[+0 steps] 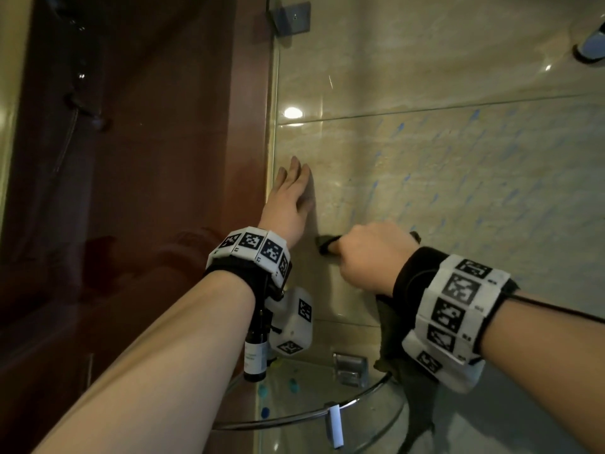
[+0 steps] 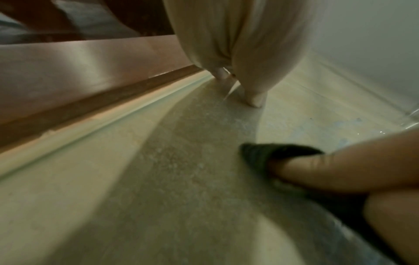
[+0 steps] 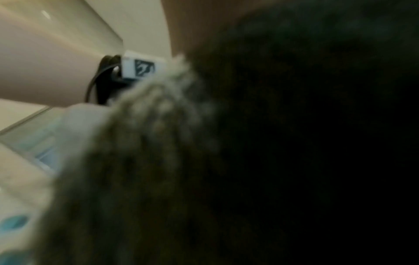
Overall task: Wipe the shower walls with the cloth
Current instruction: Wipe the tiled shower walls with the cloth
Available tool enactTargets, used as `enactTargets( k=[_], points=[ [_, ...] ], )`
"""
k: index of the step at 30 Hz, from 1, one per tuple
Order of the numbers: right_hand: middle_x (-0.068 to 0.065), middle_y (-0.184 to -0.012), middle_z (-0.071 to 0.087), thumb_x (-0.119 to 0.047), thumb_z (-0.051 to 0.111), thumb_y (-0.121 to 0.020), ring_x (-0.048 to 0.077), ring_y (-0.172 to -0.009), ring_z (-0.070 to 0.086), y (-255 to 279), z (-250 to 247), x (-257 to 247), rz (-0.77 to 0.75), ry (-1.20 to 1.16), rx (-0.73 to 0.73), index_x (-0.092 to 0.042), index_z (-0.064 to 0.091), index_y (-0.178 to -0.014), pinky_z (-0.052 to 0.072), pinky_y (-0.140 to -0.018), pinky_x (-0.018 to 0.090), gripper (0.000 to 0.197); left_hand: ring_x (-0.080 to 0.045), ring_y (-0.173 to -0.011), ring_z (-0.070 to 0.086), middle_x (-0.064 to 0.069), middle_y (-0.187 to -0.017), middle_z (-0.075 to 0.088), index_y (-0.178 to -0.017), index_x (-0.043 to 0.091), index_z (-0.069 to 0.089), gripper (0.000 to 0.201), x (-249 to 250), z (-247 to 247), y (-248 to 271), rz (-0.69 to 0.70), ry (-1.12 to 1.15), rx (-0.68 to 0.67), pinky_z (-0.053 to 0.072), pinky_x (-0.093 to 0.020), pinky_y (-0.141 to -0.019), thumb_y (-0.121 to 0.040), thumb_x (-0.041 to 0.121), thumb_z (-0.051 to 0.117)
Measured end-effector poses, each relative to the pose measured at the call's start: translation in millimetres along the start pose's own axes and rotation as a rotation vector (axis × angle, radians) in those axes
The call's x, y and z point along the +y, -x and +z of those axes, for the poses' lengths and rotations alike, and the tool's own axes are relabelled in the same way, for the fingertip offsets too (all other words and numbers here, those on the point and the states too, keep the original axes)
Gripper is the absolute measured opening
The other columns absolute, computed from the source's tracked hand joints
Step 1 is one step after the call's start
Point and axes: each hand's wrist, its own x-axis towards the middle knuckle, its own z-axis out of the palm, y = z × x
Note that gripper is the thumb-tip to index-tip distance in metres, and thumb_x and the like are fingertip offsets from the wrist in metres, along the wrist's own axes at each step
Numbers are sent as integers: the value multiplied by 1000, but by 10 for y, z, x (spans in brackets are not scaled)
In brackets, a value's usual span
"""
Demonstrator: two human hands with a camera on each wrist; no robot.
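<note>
You are pressing the dark grey-green terry cloth (image 1: 327, 246) against the glossy beige marble-look shower wall tile (image 1: 442, 165) with your right hand (image 1: 373, 253); its fingers (image 2: 328, 172) are curling round the bunched cloth, and a loose tail of it is hanging down below the wrist towards the curved glass corner shelf with chrome rail (image 1: 376, 393). Your left hand (image 1: 288, 204) is lying flat on the same tile beside the corner seam, fingers straight and released, holding nothing; judged as bracing. The cloth is sitting low on the wall, just right of the left hand, and pale blue streaks are showing across the tile to the right, so most of this panel is probably unwiped. Risks from here: the hanging tail is dangling close to the shelf, and a downward stroke could be dragging it across the dark brown glass bottle with white label (image 1: 257, 355) standing at the shelf's left end, tipping it. The tile looks wet, so the bracing palm could be slipping. The right wrist view is mostly blocked by cloth, so contact there cannot be confirmed.
</note>
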Motion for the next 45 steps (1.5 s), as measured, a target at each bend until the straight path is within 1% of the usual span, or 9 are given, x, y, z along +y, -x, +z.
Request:
enactTargets(
  k=[4,9,15,20,25,31,35,42,45],
  points=[
    [7,-98,61,-24,37,-95,27,-88,60,-76,-83,119,160,-40,67,-24,59,-121,38,-67,31,34,-23,-147,-5,-4,-160,-2,-151,13,16,63,-1,12,36,-3,6,-10,1,-28,-115,-97,11,50],
    [5,-98,64,-20,39,-94,24,-93,63,150,83,-151,-51,2,-74,-19,62,-107,37,-65,30,26,-21,-147,-7,-1,-160,-4,-152,15,13,66,-7,22,86,-13,-2,-34,2,-30,-116,-98,14,51],
    [2,-78,50,-21,37,-94,24,-74,54,77,-54,70,111,-28,-13,-22,61,-117,35,-64,30,33,-20,-146,-8,1,-160,-6,-152,17,11,70,-22,37,102,-27,-9,-52,1,-30,-116,-96,18,54],
    [5,-94,62,-20,37,-94,24,-77,56,276,128,-143,-54,6,-149,-21,62,-114,34,-62,31,32,-21,-147,-8,1,-160,-8,-152,18,10,74,-28,52,128,-34,-32,-69,4,-33,-117,-95,21,56],
    [6,-111,63,-23,36,-95,25,-98,61,217,58,156,124,-103,-18,-29,56,-129,40,-70,29,40,-19,-146,-12,3,-159,-13,-152,20,4,82,-18,40,140,-58,-63,-111,3,-32,-116,-92,26,60],
    [-1,-71,42,-22,35,-95,17,-60,43,282,186,-59,29,-43,-174,-25,58,-125,36,-56,28,37,-20,-145,-15,3,-158,-20,-152,21,-5,91,-2,28,155,-67,-136,-174,4,-34,-117,-91,34,61],
    [4,-95,59,-23,35,-95,22,-76,51,240,98,107,116,-94,-73,-28,58,-126,41,-66,30,39,-20,-145,-17,4,-157,-21,-152,22,-7,95,16,17,168,-78,-153,-201,4,-35,-117,-88,35,63],
    [4,-100,63,-23,34,-97,22,-86,60,479,262,-76,-81,-1,-192,-24,59,-125,31,-53,29,38,-19,-144,-21,5,-155,-27,-150,22,-14,110,30,13,228,-90,-189,-250,-1,-34,-116,-81,40,70],
    [1,-84,55,-22,33,-95,20,-74,52,442,219,38,14,-42,-163,-29,58,-126,32,-54,28,40,-20,-143,-22,5,-154,-31,-149,22,-18,119,33,23,257,-91,-236,-281,0,-36,-117,-76,46,73]
  ],
)
